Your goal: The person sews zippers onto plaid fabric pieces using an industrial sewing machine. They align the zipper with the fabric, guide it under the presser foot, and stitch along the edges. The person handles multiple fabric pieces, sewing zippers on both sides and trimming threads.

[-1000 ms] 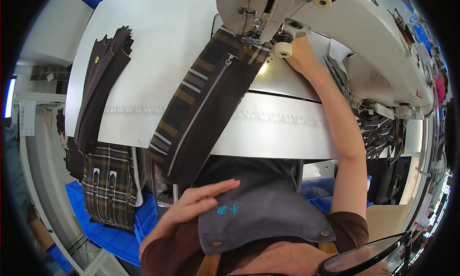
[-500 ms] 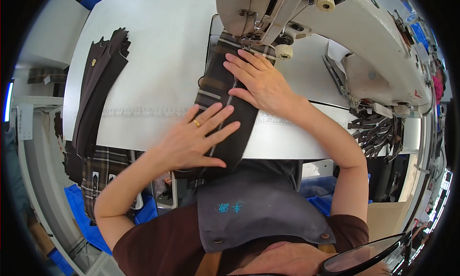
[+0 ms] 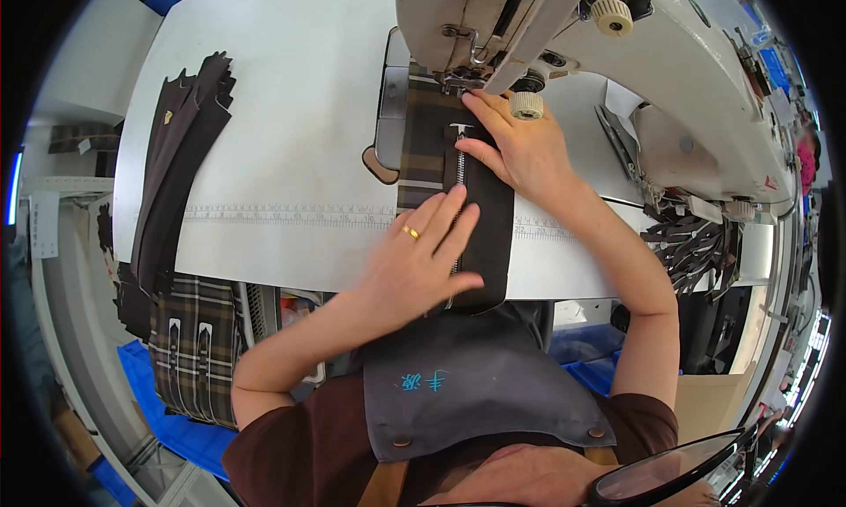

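Note:
A plaid and dark brown fabric piece (image 3: 490, 229) lies under the sewing machine's presser foot (image 3: 460, 80). Along it runs a metal-toothed zipper (image 3: 460, 162), with a pale end piece across its top. My left hand (image 3: 421, 251) rests on the nearer part of the zipper, fingers stretched out and thumb apart. My right hand (image 3: 524, 150) lies flat on the fabric's right side. Its index fingertip is close by the presser foot and its thumb points to the zipper's upper end; the other fingers are partly behind a machine knob.
The white sewing machine (image 3: 652, 75) arches over the right side. Dark fabric strips (image 3: 189, 146) are stacked at the left. Scissors (image 3: 619, 141) and a heap of dark zipper-like pieces (image 3: 696, 247) lie at the right. Plaid pieces with zippers (image 3: 189, 353) hang below the table's left edge.
The fabric has turned from slanting to nearly straight, its near end swinging right. Both hands have moved right, and the zipper's upper end has come into view.

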{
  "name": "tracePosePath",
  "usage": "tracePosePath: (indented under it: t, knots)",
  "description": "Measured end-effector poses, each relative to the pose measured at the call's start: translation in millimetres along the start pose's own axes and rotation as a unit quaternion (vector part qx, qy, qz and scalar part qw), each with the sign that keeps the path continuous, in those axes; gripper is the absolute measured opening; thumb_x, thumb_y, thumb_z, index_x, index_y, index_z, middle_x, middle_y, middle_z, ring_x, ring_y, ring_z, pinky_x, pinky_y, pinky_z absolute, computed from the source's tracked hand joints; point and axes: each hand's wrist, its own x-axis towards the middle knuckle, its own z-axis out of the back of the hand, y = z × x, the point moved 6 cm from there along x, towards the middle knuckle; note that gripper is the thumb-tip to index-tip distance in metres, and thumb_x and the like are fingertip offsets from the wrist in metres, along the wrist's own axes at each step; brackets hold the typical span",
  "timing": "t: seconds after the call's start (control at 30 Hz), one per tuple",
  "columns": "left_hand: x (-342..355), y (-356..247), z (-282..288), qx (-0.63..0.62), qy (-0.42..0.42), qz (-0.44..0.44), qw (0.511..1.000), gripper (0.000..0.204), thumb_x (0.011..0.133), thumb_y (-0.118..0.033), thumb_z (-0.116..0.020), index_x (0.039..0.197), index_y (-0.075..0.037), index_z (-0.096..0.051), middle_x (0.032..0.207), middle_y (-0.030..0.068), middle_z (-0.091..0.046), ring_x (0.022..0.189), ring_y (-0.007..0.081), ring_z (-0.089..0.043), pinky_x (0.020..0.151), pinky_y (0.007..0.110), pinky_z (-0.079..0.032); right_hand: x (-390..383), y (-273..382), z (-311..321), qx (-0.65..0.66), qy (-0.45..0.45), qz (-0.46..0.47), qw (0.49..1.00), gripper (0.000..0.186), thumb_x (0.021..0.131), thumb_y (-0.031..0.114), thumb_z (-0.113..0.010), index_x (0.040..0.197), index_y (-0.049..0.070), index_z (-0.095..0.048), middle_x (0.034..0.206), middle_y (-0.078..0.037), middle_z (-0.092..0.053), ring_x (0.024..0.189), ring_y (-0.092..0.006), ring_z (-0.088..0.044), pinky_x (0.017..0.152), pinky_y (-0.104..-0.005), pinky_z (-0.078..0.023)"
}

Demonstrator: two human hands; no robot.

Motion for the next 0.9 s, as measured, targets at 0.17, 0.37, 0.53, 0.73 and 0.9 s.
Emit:
tracePosePath:
  t: [0.17, 0.37, 0.53, 0.73, 0.9]
  knots:
    - [34, 60, 21, 0.05, -0.072, -0.08, 0.993, 0.036, 0.08, -0.018, -0.067, 0.111, 0.001, -0.06, 0.123, 0.0082, -0.058, 0.109, 0.0223, -0.056, 0.091, 0.039, -0.043, -1, -11, -9, 0.075, 0.005, -0.008, 0.997, 0.041, 0.076, 0.032, -0.07, 0.104, 0.004, -0.062, 0.098, -0.01, -0.063, 0.096, -0.0265, -0.056, 0.082, -0.0374, -0.045]
    - [44, 90, 21, 0.088, -0.048, -0.048, 0.994, 0.046, 0.076, -0.032, -0.069, 0.116, -0.01, -0.061, 0.126, -0.0006, -0.056, 0.115, 0.0173, -0.052, 0.103, 0.052, -0.027, -3, 4, 9, -0.029, 0.036, 0.102, 0.994, 0.029, 0.076, 0.016, -0.064, 0.101, 0.003, -0.061, 0.102, -0.009, -0.063, 0.096, -0.0235, -0.056, 0.079, -0.0351, -0.046]
    - [44, 92, 22, 0.076, -0.042, -0.036, 0.996, 0.048, 0.075, -0.031, -0.07, 0.118, -0.012, -0.06, 0.127, -0.0016, -0.056, 0.115, 0.0168, -0.052, 0.105, 0.056, -0.02, 8, 40, 18, 0.031, 0.134, 0.236, 0.962, 0.012, 0.076, 0.015, -0.057, 0.085, 0.007, -0.058, 0.084, -0.003, -0.055, 0.082, -0.0164, -0.053, 0.073, -0.0289, -0.045]
    - [44, 92, 22, 0.08, -0.045, -0.036, 0.995, 0.045, 0.076, -0.028, -0.069, 0.117, -0.013, -0.061, 0.126, -0.002, -0.057, 0.114, 0.0156, -0.052, 0.105, 0.058, -0.019, 13, 46, 18, 0.011, 0.137, 0.284, 0.949, 0.007, 0.076, 0.015, -0.057, 0.08, 0.009, -0.056, 0.077, 0.0, -0.05, 0.078, -0.0149, -0.052, 0.07, -0.0273, -0.044]
    - [45, 93, 19, 0.103, -0.078, -0.049, 0.99, 0.038, 0.079, -0.025, -0.067, 0.114, -0.013, -0.063, 0.123, -0.0023, -0.059, 0.113, 0.0149, -0.053, 0.104, 0.057, -0.02, 14, 41, 19, 0.049, 0.154, 0.27, 0.949, 0.007, 0.074, 0.013, -0.058, 0.077, 0.007, -0.057, 0.078, -0.003, -0.05, 0.079, -0.0159, -0.053, 0.071, -0.0282, -0.046]
